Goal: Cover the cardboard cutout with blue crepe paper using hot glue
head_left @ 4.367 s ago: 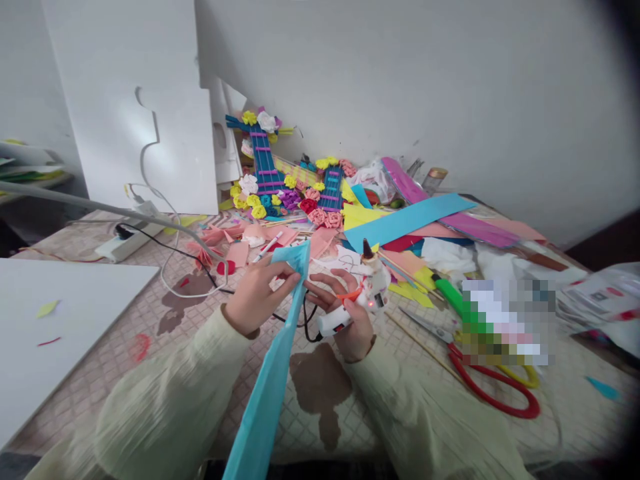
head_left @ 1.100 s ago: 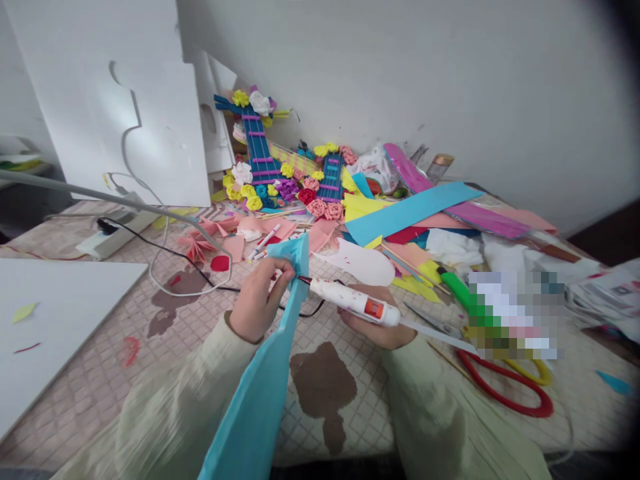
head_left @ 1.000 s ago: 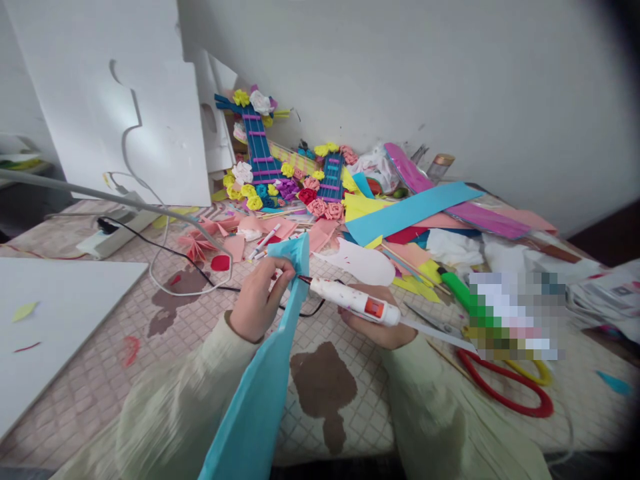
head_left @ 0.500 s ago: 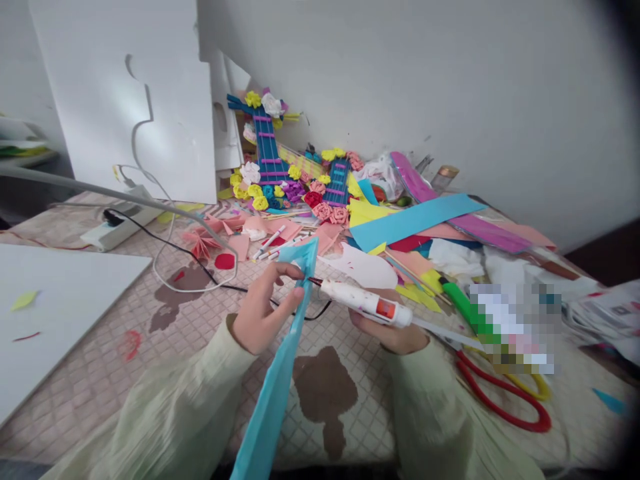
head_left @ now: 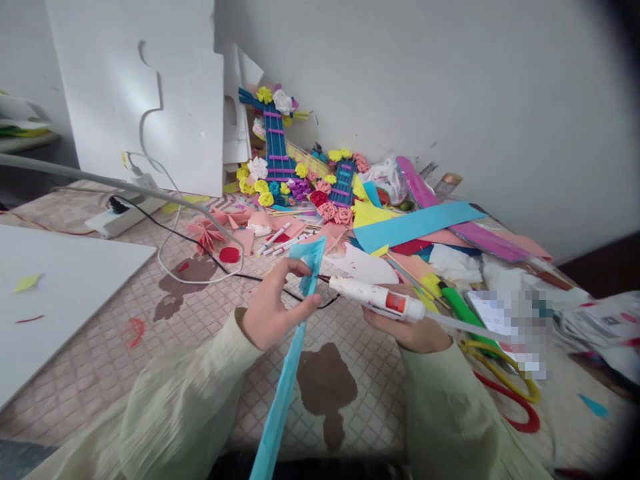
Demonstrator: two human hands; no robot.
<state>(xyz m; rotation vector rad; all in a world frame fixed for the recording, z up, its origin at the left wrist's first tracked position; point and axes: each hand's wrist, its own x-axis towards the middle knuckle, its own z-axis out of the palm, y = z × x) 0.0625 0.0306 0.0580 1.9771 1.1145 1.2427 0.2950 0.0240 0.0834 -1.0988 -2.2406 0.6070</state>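
Running centre to six o'clock, the blue strip (head_left: 287,373) looks light, soft, tearable; I'd pinch its edges. My left hand (head_left: 274,308), thumb and index parted, touches it; my right hand (head_left: 416,331) grips the glue gun (head_left: 364,295).

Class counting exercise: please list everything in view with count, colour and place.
Glue gun: one, white, centre
Narrow strip: one, light blue, centre front
Wide strip: one, light blue, right
Packets: count hidden, magenta, right
Flowered guitar shapes: two, dark blue, back centre
Disc: one, red, left
Pens: several, white, centre
Scraps: uncountable, mostly pink, centre
Looped handles: two, yellow and red, right
Power strip: one, white, left
Flat board: one, white, left edge
Upright panels: several, white, back left
Table: one, pale patterned, throughout
Left hand: one, green sleeve, touching narrow strip
Right hand: one, green sleeve, holding glue gun
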